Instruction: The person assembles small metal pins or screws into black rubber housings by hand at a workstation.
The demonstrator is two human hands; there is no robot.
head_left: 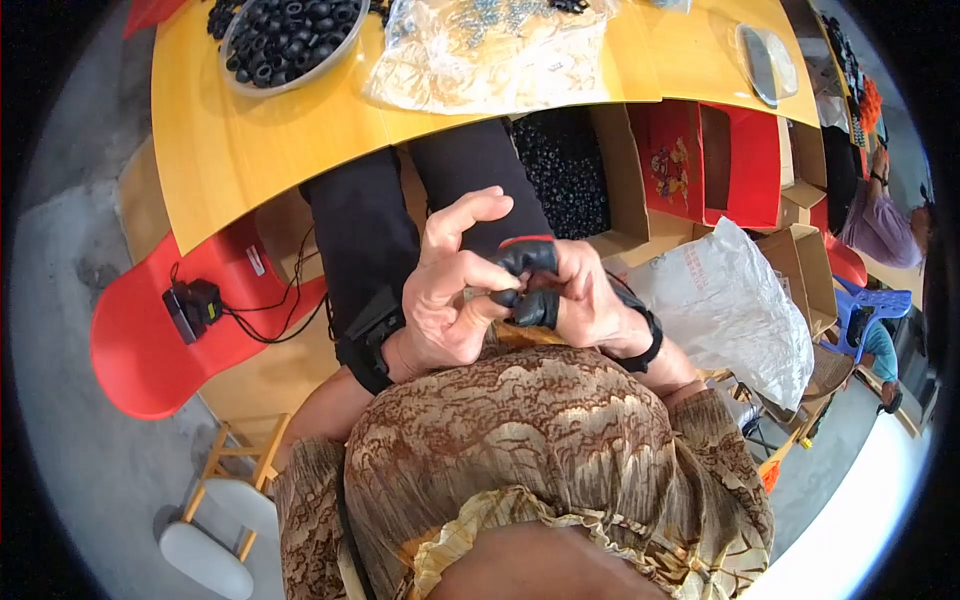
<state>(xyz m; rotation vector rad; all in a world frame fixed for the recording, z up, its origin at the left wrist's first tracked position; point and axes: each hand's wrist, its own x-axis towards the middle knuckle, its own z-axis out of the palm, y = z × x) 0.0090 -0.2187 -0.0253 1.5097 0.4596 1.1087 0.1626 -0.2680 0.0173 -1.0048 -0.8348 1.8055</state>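
Both hands meet in front of my chest, above my lap. With thumb and index finger my left hand [445, 300] pinches a small black ring-like part [506, 297]; its other fingers are curled or lifted. My right hand [590, 300] wears black finger covers [527, 256] on thumb and index finger, the upper one edged in red. Those covered fingertips close in on the same spot from the right. Whether they grip the black part or a second small piece is hidden between the fingers. A black band circles each wrist.
On the yellow table [270, 130] ahead stand a clear bowl [290, 88] of black rings and a plastic bag [480, 75] with small metal pieces. Below it sits a carton [620, 180] of black parts beside a red box [740, 170]. A red chair [140, 340] stands left.
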